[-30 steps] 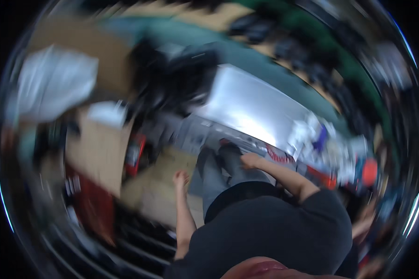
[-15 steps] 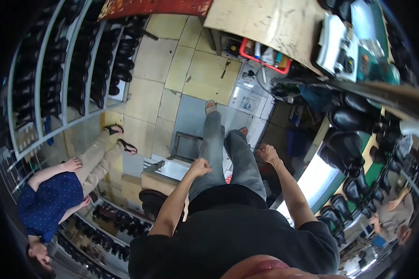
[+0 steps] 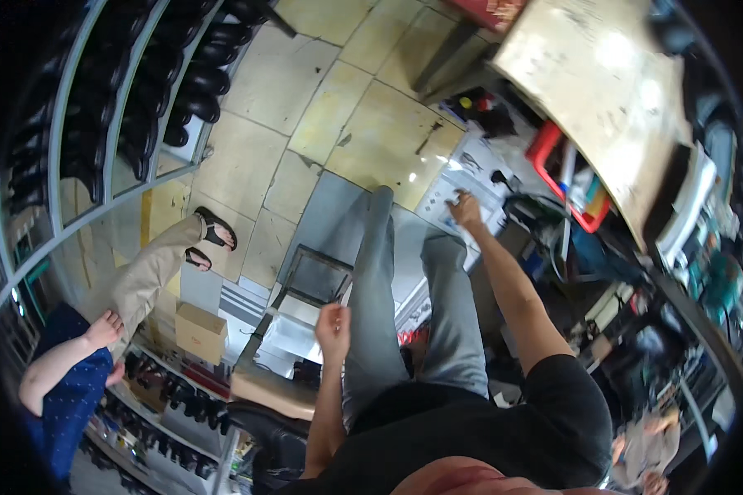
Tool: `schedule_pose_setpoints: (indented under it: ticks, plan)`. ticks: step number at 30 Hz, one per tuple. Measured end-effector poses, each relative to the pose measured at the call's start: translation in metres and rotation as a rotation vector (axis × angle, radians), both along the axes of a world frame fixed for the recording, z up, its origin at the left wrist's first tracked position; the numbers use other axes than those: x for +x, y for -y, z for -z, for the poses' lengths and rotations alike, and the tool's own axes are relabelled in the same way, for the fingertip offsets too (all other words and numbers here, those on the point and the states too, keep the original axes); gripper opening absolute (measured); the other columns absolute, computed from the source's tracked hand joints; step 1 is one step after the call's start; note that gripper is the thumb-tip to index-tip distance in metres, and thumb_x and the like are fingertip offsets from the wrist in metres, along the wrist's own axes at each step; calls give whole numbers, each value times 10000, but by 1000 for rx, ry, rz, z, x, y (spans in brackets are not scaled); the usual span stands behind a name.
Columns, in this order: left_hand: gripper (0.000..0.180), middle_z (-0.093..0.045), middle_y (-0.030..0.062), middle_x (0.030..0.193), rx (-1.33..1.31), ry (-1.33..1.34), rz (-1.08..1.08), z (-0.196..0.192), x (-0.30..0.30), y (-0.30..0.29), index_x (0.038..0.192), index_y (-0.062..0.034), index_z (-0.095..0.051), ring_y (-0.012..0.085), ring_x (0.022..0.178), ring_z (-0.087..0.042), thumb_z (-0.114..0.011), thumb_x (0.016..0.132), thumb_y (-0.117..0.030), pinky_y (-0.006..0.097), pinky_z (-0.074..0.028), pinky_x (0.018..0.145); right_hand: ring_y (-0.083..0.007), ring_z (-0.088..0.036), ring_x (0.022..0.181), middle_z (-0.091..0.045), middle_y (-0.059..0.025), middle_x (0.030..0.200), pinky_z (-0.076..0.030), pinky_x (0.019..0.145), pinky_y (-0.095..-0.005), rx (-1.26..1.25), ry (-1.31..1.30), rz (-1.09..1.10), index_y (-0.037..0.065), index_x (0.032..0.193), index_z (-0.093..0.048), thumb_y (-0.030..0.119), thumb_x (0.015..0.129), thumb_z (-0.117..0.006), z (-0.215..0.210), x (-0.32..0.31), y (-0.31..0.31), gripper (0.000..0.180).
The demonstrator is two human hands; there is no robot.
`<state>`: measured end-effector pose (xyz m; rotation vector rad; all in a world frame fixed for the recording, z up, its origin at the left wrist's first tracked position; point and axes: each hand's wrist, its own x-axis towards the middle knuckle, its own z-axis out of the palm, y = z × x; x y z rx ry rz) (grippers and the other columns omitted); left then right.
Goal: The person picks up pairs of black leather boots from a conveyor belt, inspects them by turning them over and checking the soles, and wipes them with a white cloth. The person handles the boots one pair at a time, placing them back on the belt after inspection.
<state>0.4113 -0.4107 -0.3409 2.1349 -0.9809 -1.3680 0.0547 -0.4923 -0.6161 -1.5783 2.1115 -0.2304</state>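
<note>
My left hand hangs beside my left thigh with the fingers curled in; nothing shows in it. Close to it stand a grey metal frame, like a low stool, and a tan padded edge. My right hand reaches forward past my right knee, fingers apart and nothing in them. Beneath it are light printed sheets on the floor. A red basket holding bottles and small tools is to its right, under a worn wooden table.
Racks of black shoes line the left side. A person in a dark blue shirt is at the left, in sandals. A cardboard box lies on the tiled floor. Cluttered shelves fill the right, with another person at lower right.
My view has shifted and turned, so the table and basket now appear farther right and nearer. My right hand has stretched forward and its fingers have spread. My left hand has lowered.
</note>
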Motion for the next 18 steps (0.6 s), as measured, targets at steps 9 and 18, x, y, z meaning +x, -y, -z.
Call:
schedule_pose_setpoints:
  ticks: [9, 18]
  plan:
    - [171, -650, 82, 757, 65, 411, -227, 100, 70, -67, 890, -18, -625, 145, 676, -609, -633, 844, -183, 297, -497, 623, -376, -632, 866, -649, -228, 933, -504, 773, -453, 11, -282, -59, 7, 1060, -601, 332, 744, -665, 193, -167, 210, 458]
    - [265, -662, 87, 843, 299, 401, -203, 144, 48, -91, 962, -50, -622, 160, 777, -631, -632, 843, -286, 306, -497, 701, -354, -649, 837, -665, -193, 912, -515, 737, -467, 122, -415, -41, 24, 997, -630, 303, 728, -661, 248, -198, 269, 389]
